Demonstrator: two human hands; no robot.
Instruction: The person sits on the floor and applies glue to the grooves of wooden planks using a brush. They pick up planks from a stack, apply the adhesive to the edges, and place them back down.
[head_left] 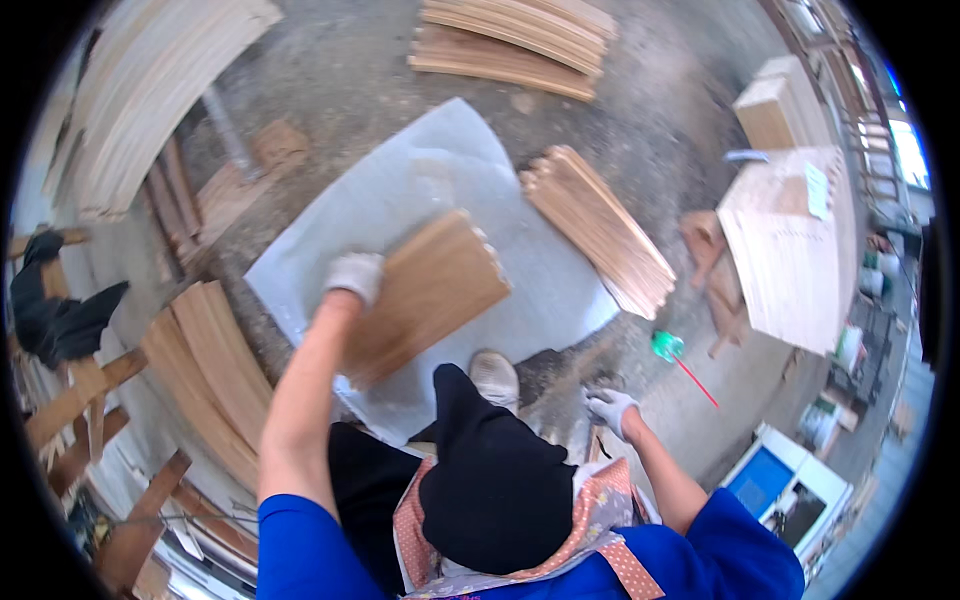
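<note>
A brown wooden board [425, 300] with a toothed short end lies on a pale grey sheet [440, 185] on the floor in front of me. My left hand [355, 277], in a white glove, is closed at the board's left edge. Its fingertips are blurred and partly hidden. My right hand [612, 410], also gloved, is off to the right, away from the board. Its fingers are curled beside a thin, dark-and-light object that I cannot make out. A stack of boards with notched ends [600, 230] lies across the sheet's right side.
A green container [666, 345] with a red stick stands right of the sheet. More boards lie at the back [510, 50], back left [165, 90] and left [210, 370]. Pale wood stacks [790, 240] stand right. A shoe [494, 380] is at the sheet's near edge.
</note>
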